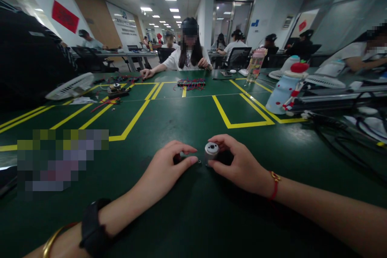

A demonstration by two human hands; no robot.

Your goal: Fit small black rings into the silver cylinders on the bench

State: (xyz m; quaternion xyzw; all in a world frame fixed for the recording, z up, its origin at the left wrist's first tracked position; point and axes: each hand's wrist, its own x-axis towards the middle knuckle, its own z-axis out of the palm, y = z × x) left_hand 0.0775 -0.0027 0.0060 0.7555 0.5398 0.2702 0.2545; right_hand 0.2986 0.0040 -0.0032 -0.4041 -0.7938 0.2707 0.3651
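Note:
A small silver metal cylinder (211, 153) stands upright on the green tabletop, with a dark centre and small holes in its top face. My right hand (231, 155) is closed around its right side, thumb in front and fingers behind. Just left of the cylinder lies a tiny nut-like metal piece (199, 162). My left hand (173, 160) is beside that piece, its thumb and fingers apart with nothing visible between them. A second tiny piece seems to lie at the cylinder's base, too small to make out.
Yellow tape lines (250, 125) mark the green table (169, 117). A bundle of red and blue wires (191, 84) lies ahead, before a seated person (189, 54). A blue bottle (279, 94) and black cables (335, 137) are at right; a white fan (71, 86) lies at left.

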